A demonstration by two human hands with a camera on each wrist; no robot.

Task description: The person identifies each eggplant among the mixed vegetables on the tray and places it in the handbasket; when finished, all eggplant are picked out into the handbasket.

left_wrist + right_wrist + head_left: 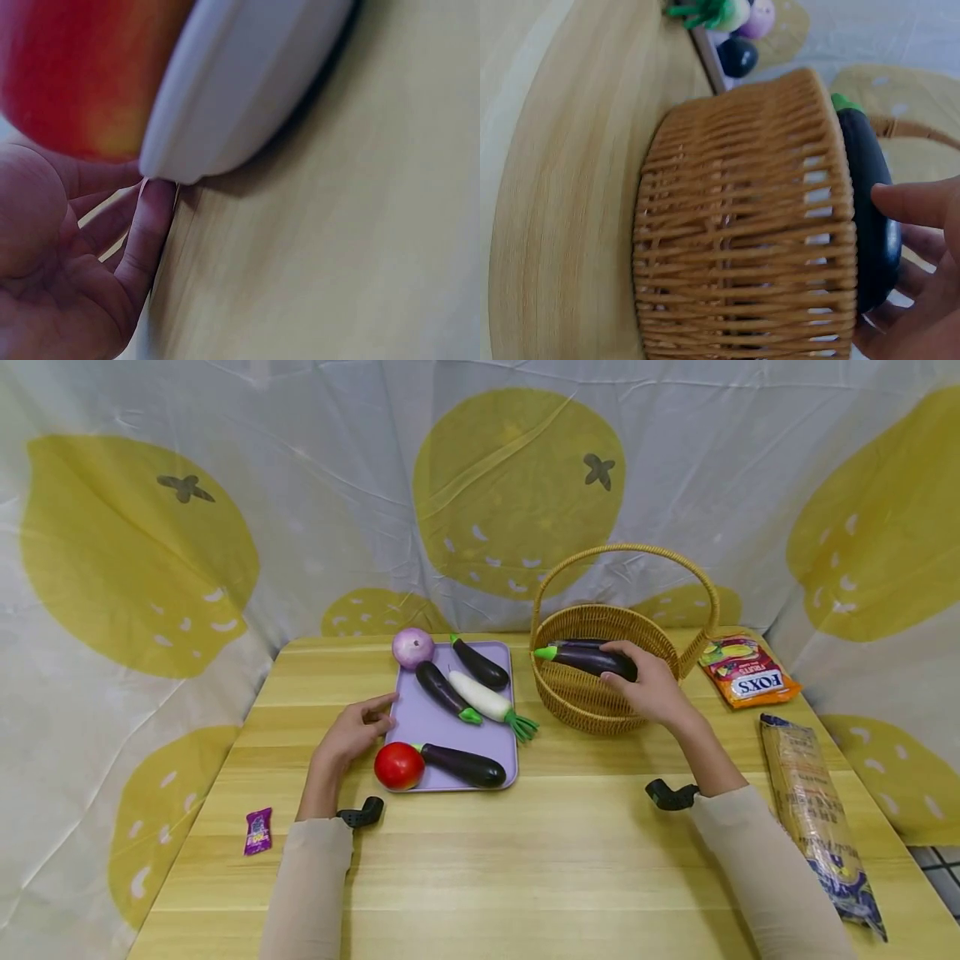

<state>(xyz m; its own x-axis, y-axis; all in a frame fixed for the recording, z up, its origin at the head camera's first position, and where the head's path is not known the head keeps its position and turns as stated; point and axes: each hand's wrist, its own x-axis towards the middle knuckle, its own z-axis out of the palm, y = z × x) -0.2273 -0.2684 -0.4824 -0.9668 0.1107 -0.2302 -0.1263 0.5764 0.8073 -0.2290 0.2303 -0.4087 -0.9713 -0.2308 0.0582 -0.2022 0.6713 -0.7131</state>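
My right hand (651,685) grips a dark purple eggplant (588,660) over the wicker basket (592,724), thumb on one side and fingers on the other. In the right wrist view this eggplant (866,172) lies along the basket rim, green cap pointing away from the hand. Another dark eggplant (577,642) shows partly behind it. At the left edge of the lilac tray (420,718), my left hand (354,732) holds nothing in its grasp; in the left wrist view a fingertip (159,196) touches the tray's rim, near a red tomato-like fruit (82,82).
The tray carries a white radish (480,695), eggplants (480,664), a purple onion (413,648) and the red fruit (399,766). The basket's tall handle (626,547) arches above it. A Fox's candy bag (750,670) and a long package (817,818) lie right, a purple wrapper (258,831) left.
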